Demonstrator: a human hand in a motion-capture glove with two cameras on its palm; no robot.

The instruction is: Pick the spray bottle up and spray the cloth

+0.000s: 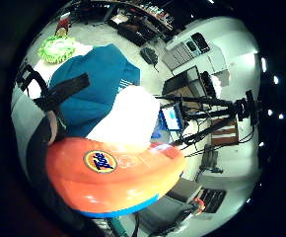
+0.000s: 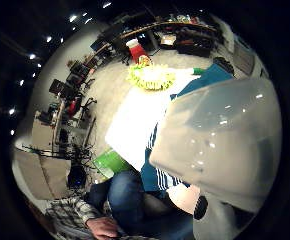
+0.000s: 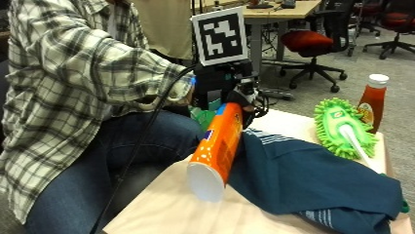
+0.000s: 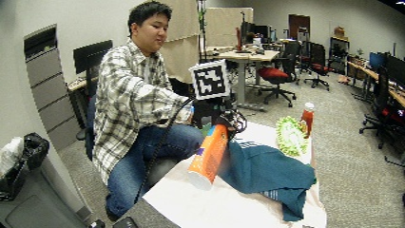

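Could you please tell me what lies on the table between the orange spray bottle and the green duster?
The teal cloth lies between the spray bottle and the green duster, shown in the outside view.

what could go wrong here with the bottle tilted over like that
1. The gloved right hand holds the orange spray bottle by its top only, with the white base swung out and down over the table, so it might slip or swing.
2. The bottle lies tilted against the teal cloth; the nozzle's aim cannot be seen, so spray may miss the cloth.
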